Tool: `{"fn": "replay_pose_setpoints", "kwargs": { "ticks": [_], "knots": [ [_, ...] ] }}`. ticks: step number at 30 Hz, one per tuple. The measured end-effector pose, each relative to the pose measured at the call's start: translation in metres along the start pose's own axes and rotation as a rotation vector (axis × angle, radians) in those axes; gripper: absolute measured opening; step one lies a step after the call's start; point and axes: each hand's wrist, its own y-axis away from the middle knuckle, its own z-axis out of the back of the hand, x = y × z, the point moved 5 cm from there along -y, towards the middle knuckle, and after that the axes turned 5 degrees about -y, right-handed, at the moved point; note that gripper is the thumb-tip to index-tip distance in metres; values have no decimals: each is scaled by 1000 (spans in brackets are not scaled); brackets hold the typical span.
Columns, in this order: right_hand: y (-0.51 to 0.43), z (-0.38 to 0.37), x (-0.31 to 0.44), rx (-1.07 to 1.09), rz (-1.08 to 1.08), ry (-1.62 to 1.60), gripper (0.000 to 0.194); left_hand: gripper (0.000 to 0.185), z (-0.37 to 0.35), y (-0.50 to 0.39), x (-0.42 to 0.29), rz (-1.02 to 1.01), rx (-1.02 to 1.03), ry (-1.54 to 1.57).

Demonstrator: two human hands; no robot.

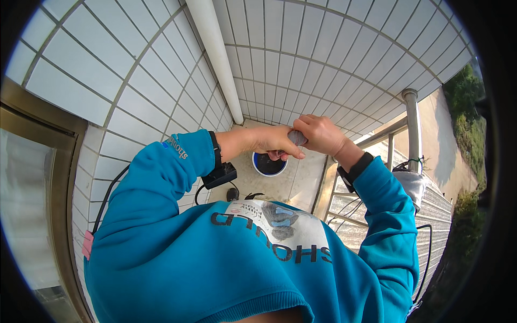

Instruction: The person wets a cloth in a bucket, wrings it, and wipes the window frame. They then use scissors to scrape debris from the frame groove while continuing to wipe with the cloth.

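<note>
Both of my hands grip a bunched grey cloth [297, 138], held up in front of my chest. My left hand [276, 140] wraps around its lower part, thumb pointing to the right. Close against it, my right hand [321, 132] is closed on the upper end, knuckles upward. Most of the cloth is hidden inside my fingers. Below my left hand, a bucket [270, 174] with a white rim and blue inside stands on the floor, holding dark liquid. My left hand covers part of its far rim.
White tiled walls [307, 72] meet in a corner beside a white vertical pipe [216, 52]. At right runs a metal railing [412, 129] with a post. A brown-framed door or window [68, 169] stands at left. A black device [220, 176] with a cable is strapped at my left wrist.
</note>
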Motion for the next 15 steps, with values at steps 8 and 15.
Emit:
{"fn": "replay_pose_setpoints", "kwargs": {
  "ticks": [8,15],
  "knots": [
    [-2,-68,-33,366,-343,165,23,36,38,-58,49,-185,-682,-754],
    [8,-104,-66,290,-674,44,22,37,57,-71,53,-39,-739,-965]
  ]
}}
